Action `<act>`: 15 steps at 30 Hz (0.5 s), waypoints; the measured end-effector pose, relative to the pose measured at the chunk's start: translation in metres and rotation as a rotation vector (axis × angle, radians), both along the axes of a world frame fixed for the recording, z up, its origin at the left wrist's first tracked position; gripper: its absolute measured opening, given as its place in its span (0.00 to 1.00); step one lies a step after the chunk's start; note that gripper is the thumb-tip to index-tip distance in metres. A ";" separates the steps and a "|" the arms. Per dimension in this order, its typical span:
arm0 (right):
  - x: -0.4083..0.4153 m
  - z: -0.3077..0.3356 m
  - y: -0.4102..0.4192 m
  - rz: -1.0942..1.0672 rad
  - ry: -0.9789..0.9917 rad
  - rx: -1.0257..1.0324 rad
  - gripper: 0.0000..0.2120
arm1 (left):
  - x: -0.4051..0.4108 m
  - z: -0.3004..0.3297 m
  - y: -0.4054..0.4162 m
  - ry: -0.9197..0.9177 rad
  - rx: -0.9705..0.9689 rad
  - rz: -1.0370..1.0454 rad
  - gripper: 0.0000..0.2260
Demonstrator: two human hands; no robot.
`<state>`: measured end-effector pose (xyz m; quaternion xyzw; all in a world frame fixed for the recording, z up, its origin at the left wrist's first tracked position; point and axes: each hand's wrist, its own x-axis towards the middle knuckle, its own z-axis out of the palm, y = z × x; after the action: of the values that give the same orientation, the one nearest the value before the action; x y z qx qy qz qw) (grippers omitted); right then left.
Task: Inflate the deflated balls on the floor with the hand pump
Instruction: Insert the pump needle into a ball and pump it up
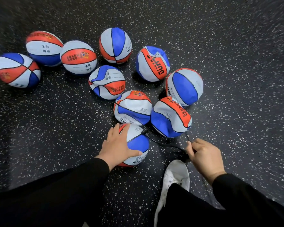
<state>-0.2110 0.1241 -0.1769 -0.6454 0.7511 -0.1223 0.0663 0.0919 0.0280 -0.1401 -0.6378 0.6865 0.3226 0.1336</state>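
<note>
Left hand [117, 145] lies flat with fingers spread on the nearest ball [136, 145], pressing it to the floor [56, 122]; grip open, nothing clasped. Black hose [162, 142] plugs into that ball's top right and runs right to the right hand [205, 155], whose fingers are curled around it, grip closed on the hose. Pump body itself mostly hidden under that hand, can't make it out. White shoe [174, 177] planted just below the right hand. Nine more red/white/blue balls on the speckled floor beyond; the dented ball [107, 82] mid-cluster and several near it look crumpled and soft, the three at far left look rounder
</note>
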 end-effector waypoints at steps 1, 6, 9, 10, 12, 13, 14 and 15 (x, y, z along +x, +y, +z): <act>-0.001 0.008 -0.004 0.003 -0.008 -0.004 0.25 | 0.001 0.000 0.000 0.001 0.000 0.002 0.58; -0.008 0.085 -0.031 0.032 -0.062 -0.218 0.22 | 0.001 -0.002 0.000 0.010 0.003 0.012 0.58; -0.013 0.100 -0.036 -0.011 -0.080 -0.208 0.24 | 0.000 -0.002 -0.001 0.004 -0.003 0.005 0.58; -0.012 0.092 -0.034 -0.043 -0.068 -0.195 0.24 | 0.000 -0.002 0.000 0.000 -0.003 0.005 0.58; -0.006 0.063 -0.027 -0.079 -0.037 -0.163 0.24 | 0.000 -0.003 0.001 0.000 -0.008 0.008 0.57; -0.001 0.046 -0.023 -0.086 -0.025 -0.137 0.24 | 0.001 -0.003 0.000 0.000 -0.009 0.010 0.57; 0.004 0.029 -0.016 -0.086 -0.018 -0.095 0.25 | 0.000 -0.002 -0.001 -0.002 -0.002 0.003 0.57; 0.009 0.014 -0.008 -0.058 -0.013 -0.056 0.25 | 0.000 -0.001 0.000 -0.005 0.005 -0.003 0.57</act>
<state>-0.2018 0.1162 -0.1632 -0.6240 0.7654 -0.1495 0.0493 0.0917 0.0276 -0.1414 -0.6371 0.6864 0.3225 0.1375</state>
